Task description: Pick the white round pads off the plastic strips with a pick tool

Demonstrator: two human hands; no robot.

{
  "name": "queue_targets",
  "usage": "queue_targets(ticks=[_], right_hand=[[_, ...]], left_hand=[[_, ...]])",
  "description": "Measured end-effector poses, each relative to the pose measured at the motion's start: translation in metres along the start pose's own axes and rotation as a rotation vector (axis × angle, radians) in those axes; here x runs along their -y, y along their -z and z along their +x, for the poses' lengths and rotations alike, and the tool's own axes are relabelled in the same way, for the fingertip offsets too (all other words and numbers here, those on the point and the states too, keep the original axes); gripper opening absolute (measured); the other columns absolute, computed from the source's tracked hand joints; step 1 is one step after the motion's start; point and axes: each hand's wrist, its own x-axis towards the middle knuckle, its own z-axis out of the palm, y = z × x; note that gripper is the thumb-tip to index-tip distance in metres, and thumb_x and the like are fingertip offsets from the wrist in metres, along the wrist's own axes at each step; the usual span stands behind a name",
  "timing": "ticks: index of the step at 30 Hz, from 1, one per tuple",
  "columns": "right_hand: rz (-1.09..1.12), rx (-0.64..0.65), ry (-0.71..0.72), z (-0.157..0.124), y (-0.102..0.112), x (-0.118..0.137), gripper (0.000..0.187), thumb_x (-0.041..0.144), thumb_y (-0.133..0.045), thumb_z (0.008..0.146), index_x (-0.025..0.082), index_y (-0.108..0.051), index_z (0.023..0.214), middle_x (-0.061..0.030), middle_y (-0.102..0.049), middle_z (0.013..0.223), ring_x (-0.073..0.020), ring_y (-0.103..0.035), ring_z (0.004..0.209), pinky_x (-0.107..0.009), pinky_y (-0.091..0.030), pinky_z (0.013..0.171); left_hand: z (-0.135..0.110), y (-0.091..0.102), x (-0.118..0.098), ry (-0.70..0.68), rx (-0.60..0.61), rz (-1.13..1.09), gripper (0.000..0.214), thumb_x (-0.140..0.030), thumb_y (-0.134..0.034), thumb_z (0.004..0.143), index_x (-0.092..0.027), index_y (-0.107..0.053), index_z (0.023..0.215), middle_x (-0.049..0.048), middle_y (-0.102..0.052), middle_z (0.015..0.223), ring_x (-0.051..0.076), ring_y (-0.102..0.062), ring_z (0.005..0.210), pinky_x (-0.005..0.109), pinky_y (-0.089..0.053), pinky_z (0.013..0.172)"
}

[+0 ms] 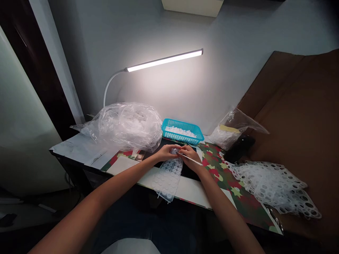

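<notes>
**Entry: sheet of clear domed dots (167,180), held in your two hands at the desk (76,148)**

Working left to right across your desk, you have a large, crumpled clear plastic bag (124,127) holding a whitish mass, with a white gooseneck LED lamp (164,60) rising behind it. Your left hand (165,152) has its grip closed on the upper end of the sheet. The sheet hangs toward you in rows of round dots, across a white strip and a red-and-green patterned mat (238,197). Your right hand (190,157) sits just beside the left, its grip pinched together on a thin white stick (189,158), whose tip reaches the sheet's upper end. Directly beyond your hands is a blue plastic basket (182,131) of small white pieces. To its right you have a small clear bag (227,130) of white pieces, then a black object (239,148). A heap of clear perforated sheet (272,187) lies at the desk's right end, against brown cardboard (288,106).
</notes>
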Motion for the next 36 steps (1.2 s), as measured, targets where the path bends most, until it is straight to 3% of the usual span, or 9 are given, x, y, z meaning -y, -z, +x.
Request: queue_targets(ticks=[7, 10, 15, 24, 29, 32, 36], right_hand=[[-0.011, -0.089, 0.107, 0.0, 0.002, 0.005, 0.025, 0.027, -0.042, 0.093, 0.022, -0.065, 0.086, -0.0072, -0.065, 0.104, -0.0206, -0.059, 0.094, -0.033, -0.05, 0.078], [-0.007, -0.12, 0.126, 0.002, 0.002, 0.008, 0.025, 0.024, -0.04, 0.094, 0.022, -0.064, 0.088, -0.007, -0.067, 0.098, -0.0207, -0.059, 0.091, -0.034, -0.05, 0.079], [0.044, -0.281, 0.018, 0.005, 0.005, 0.008, 0.023, 0.026, -0.042, 0.093, 0.022, -0.062, 0.081, -0.0053, -0.069, 0.09, -0.0214, -0.058, 0.086, -0.036, -0.048, 0.079], [0.098, -0.397, -0.106, 0.006, 0.008, 0.01, 0.022, 0.03, -0.044, 0.092, 0.022, -0.06, 0.079, -0.0042, -0.068, 0.088, -0.0197, -0.058, 0.082, -0.033, -0.045, 0.077], [0.051, -0.622, -0.311, 0.002, 0.018, -0.004, 0.024, 0.033, -0.043, 0.09, 0.02, -0.056, 0.076, -0.0078, -0.067, 0.086, -0.021, -0.059, 0.085, -0.033, -0.044, 0.078], [0.052, -0.463, -0.374, -0.004, 0.021, -0.017, 0.023, 0.034, -0.044, 0.087, 0.02, -0.057, 0.075, -0.0073, -0.066, 0.083, -0.0212, -0.06, 0.081, -0.031, -0.044, 0.072], [0.092, -0.262, -0.35, -0.008, 0.014, -0.025, 0.022, 0.034, -0.051, 0.08, 0.021, -0.056, 0.063, -0.0021, -0.064, 0.064, -0.0183, -0.058, 0.061, -0.028, -0.041, 0.058]], left_hand=[[0.003, 0.003, 0.001, 0.027, -0.016, -0.035, 0.053, -0.035, -0.073, 0.067, -0.01, -0.063, 0.113, 0.0103, -0.065, 0.109, 0.021, -0.059, 0.095, 0.03, -0.046, 0.082], [0.004, 0.004, 0.001, 0.049, -0.033, -0.053, 0.057, -0.034, -0.076, 0.065, -0.01, -0.062, 0.115, 0.0119, -0.063, 0.113, 0.022, -0.058, 0.098, 0.031, -0.046, 0.084], [0.004, 0.002, 0.002, 0.068, -0.027, -0.095, 0.063, -0.032, -0.077, 0.063, -0.013, -0.058, 0.12, 0.0108, -0.062, 0.115, 0.019, -0.06, 0.09, 0.03, -0.048, 0.077], [0.005, -0.001, -0.003, 0.089, -0.024, -0.126, 0.066, -0.026, -0.076, 0.065, -0.016, -0.054, 0.126, 0.0119, -0.057, 0.124, 0.011, -0.058, 0.078, 0.023, -0.047, 0.068], [0.001, 0.004, -0.005, 0.132, -0.013, -0.081, 0.069, -0.028, -0.077, 0.063, -0.018, -0.053, 0.127, 0.0128, -0.055, 0.127, 0.002, -0.045, 0.056, 0.017, -0.04, 0.051], [0.0, 0.006, -0.005, 0.131, -0.026, -0.067, 0.069, -0.03, -0.077, 0.064, -0.02, -0.053, 0.128, 0.012, -0.053, 0.129, 0.004, -0.048, 0.059, 0.018, -0.04, 0.053], [0.001, 0.006, -0.005, 0.119, -0.033, -0.063, 0.069, -0.031, -0.076, 0.065, -0.02, -0.052, 0.129, 0.0106, -0.051, 0.132, 0.011, -0.057, 0.077, 0.024, -0.047, 0.068]])
